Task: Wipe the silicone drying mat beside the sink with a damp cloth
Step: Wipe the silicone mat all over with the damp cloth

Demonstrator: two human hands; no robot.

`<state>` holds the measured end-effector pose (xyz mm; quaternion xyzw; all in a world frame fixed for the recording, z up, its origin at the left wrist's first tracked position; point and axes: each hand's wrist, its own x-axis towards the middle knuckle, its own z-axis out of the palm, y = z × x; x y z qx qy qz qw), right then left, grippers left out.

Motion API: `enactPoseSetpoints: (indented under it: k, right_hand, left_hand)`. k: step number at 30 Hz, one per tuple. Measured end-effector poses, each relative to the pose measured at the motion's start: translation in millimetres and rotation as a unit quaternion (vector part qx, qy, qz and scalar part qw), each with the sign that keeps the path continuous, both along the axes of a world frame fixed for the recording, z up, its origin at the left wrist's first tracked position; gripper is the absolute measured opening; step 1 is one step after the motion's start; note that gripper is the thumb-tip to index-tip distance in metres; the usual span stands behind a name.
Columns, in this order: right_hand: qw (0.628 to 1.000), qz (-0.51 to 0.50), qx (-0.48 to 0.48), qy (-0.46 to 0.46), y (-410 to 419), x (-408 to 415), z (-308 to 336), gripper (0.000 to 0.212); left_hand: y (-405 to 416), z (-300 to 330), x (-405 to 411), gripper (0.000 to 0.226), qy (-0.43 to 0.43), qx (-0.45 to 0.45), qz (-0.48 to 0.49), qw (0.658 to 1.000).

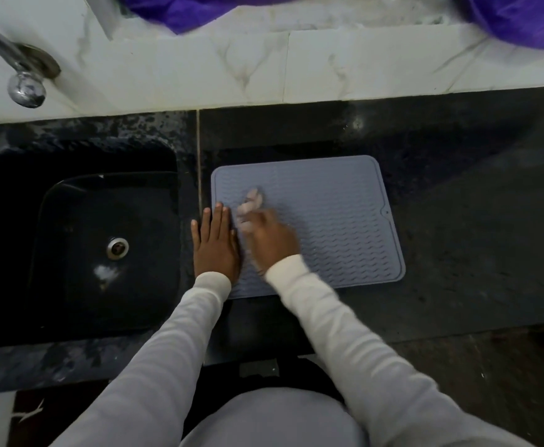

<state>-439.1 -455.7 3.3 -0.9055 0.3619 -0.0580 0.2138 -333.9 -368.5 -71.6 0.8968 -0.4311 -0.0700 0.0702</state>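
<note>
The right hand [272,240] is motion-blurred, so its grip on the pale cloth [252,204] is unclear. The tap [12,64] at ten o'clock is cut off.

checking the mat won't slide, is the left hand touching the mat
Touching. The head view shows the left hand lying flat, fingers straight, over the mat's left edge, partly on the counter.

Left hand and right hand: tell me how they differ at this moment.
The left hand lies flat with straight fingers on the near-left edge of the mat; the right hand is curled round the cloth. The left hand holds nothing; the right hand grips the cloth against the mat. The left hand looks sharp, the right hand blurred. Both wear pale long sleeves and rest on the mat beside the sink.
</note>
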Motion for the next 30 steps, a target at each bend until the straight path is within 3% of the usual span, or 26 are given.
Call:
enactPoseSetpoints:
  k: [2,4,8,15,22,26,30]
  right_hand:
    - [0.997,-0.004,0.055,0.045,23.5,18.7,-10.4,0.042]
    - [0.997,-0.001,0.021,0.070,22.6,13.7,-15.8,0.039]
    - [0.989,0.055,-0.033,0.133,-12.6,-16.0,-28.5,0.057]
    - [0.977,-0.049,-0.034,0.206,-68.6,-91.7,-23.3,0.057]
    - [0.955,-0.226,-0.036,0.187,-125.5,-161.6,-14.7,0.039]
    - [0.956,-0.237,-0.040,0.167,-121.5,-159.5,-15.8,0.043]
    - [0.977,-0.196,-0.063,0.050,-94.0,-131.3,-12.1,0.038]
  left_hand:
    - [0.1,-3.4,1.6,0.067,-0.020,0.025,-0.017,0.999]
    - [-0.1,-5.4,2.7,0.064,-0.025,0.024,-0.003,0.999]
    - [0.4,-4.9,3.0,0.054,0.022,-0.021,0.004,1.000]
    - [1.4,-5.1,3.8,0.054,0.022,-0.038,-0.001,0.999]
    - [1.3,-2.2,3.1,0.053,0.030,-0.041,-0.001,0.999]
    - [0.5,-2.9,2.6,0.053,0.029,-0.041,0.000,0.999]
    - [-0.1,-4.1,2.6,0.053,0.021,-0.035,-0.002,0.999]
